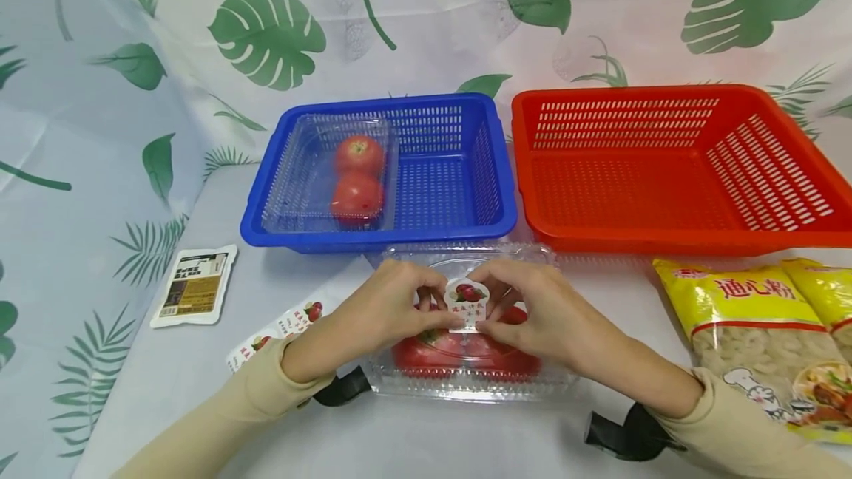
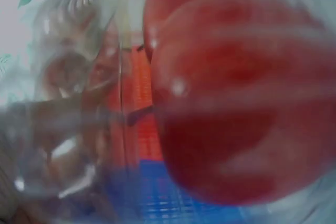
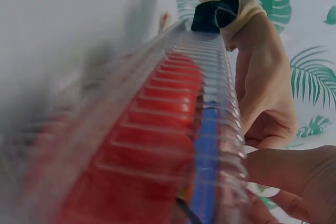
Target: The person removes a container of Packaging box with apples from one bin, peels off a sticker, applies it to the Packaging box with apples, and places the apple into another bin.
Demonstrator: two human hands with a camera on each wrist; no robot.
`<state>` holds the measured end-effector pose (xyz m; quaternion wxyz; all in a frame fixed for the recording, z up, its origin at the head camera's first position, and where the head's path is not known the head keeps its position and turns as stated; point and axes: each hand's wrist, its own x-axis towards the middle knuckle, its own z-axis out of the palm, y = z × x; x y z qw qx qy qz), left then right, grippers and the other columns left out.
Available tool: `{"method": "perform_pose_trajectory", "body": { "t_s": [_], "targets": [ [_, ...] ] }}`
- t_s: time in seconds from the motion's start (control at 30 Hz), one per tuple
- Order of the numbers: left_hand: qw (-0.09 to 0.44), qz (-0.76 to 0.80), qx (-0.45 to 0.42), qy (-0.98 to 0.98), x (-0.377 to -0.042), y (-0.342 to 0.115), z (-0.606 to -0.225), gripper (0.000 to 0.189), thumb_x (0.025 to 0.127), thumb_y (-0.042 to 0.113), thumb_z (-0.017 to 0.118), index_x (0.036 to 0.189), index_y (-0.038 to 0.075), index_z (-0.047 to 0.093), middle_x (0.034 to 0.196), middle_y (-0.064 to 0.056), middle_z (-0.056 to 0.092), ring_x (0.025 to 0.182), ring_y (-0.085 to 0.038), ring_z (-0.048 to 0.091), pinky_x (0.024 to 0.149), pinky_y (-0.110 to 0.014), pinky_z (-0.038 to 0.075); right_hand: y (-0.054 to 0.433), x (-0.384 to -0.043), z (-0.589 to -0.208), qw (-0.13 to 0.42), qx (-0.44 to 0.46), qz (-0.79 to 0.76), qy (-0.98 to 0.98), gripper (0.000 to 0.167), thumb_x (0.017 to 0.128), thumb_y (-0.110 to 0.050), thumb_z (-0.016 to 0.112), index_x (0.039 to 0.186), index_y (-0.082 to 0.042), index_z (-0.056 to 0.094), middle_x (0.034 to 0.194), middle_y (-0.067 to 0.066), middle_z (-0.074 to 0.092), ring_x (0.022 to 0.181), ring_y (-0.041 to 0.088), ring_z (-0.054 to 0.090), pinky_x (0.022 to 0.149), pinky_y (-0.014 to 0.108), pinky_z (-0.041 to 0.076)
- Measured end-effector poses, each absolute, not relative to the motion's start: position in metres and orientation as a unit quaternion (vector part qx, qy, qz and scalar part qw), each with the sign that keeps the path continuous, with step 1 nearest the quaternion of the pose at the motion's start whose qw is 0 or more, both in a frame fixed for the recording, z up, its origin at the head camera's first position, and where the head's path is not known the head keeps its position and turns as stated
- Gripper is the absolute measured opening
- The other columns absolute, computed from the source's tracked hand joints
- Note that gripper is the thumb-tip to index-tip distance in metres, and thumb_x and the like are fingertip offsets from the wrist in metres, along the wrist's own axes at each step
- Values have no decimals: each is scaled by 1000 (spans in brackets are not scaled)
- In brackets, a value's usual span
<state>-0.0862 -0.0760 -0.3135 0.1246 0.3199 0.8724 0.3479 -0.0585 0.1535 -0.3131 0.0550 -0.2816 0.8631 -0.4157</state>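
Observation:
Over a clear plastic clamshell box (image 1: 472, 392) of red apples (image 1: 426, 355), both hands hold a small white sticker (image 1: 467, 301) printed with red fruit. My left hand (image 1: 393, 305) pinches its left edge between thumb and fingers; my right hand (image 1: 542, 309) pinches the right edge. The sticker overlaps the box lid in the head view. Through the plastic, the left wrist view shows an apple (image 2: 241, 93) close up, with a stem. In the right wrist view, the ribbed box side (image 3: 215, 72) stands beside both hands.
Behind the box are a blue basket (image 1: 495, 198), holding a clear box with two apples (image 1: 358, 157), and a red basket (image 1: 665, 239). A sticker strip (image 1: 302, 316) lies under the left forearm. A flat packet (image 1: 194, 285) is at left, yellow pasta bags (image 1: 752, 316) at right.

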Motion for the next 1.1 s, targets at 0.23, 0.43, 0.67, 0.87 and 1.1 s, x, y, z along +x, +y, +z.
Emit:
{"method": "perform_pose_trajectory", "body": {
  "t_s": [0.23, 0.43, 0.67, 0.87, 1.1],
  "targets": [
    [132, 342, 325, 872, -94, -76, -309, 26, 82, 23, 92, 86, 9, 70, 72, 9, 67, 65, -2, 56, 66, -23, 48, 149, -66, -299, 103, -254, -358, 892, 64, 77, -3, 93, 133, -9, 62, 99, 1, 71, 85, 13, 67, 70, 29, 62],
    [144, 328, 323, 876, -101, -75, -304, 39, 78, 22, 95, 99, 4, 68, 77, 7, 68, 67, -4, 57, 62, -20, 51, 148, -74, -291, 116, -263, -313, 905, 69, 77, -10, 94, 137, -11, 60, 107, 6, 71, 94, 21, 67, 72, 35, 63],
    [166, 305, 318, 882, -109, -70, -299, 48, 80, 23, 94, 113, 0, 67, 76, 6, 67, 65, -5, 59, 62, -19, 51, 146, -83, -285, 115, -297, -267, 910, 56, 80, -15, 93, 129, -7, 65, 99, 4, 71, 83, 16, 67, 67, 28, 61],
    [168, 308, 306, 885, -112, -69, -299, 41, 86, 22, 89, 112, 1, 66, 72, 5, 65, 63, -7, 58, 60, -19, 49, 143, -93, -280, 124, -298, -253, 912, 44, 83, -13, 90, 121, -5, 70, 92, 4, 72, 75, 15, 65, 64, 25, 60],
    [154, 305, 303, 890, -114, -67, -301, 22, 94, 18, 81, 103, 4, 68, 73, 2, 62, 62, -8, 55, 55, -17, 44, 140, -103, -280, 137, -281, -249, 917, 38, 86, -13, 87, 118, -3, 69, 84, 2, 71, 72, 14, 66, 65, 27, 60]
  ]
}}
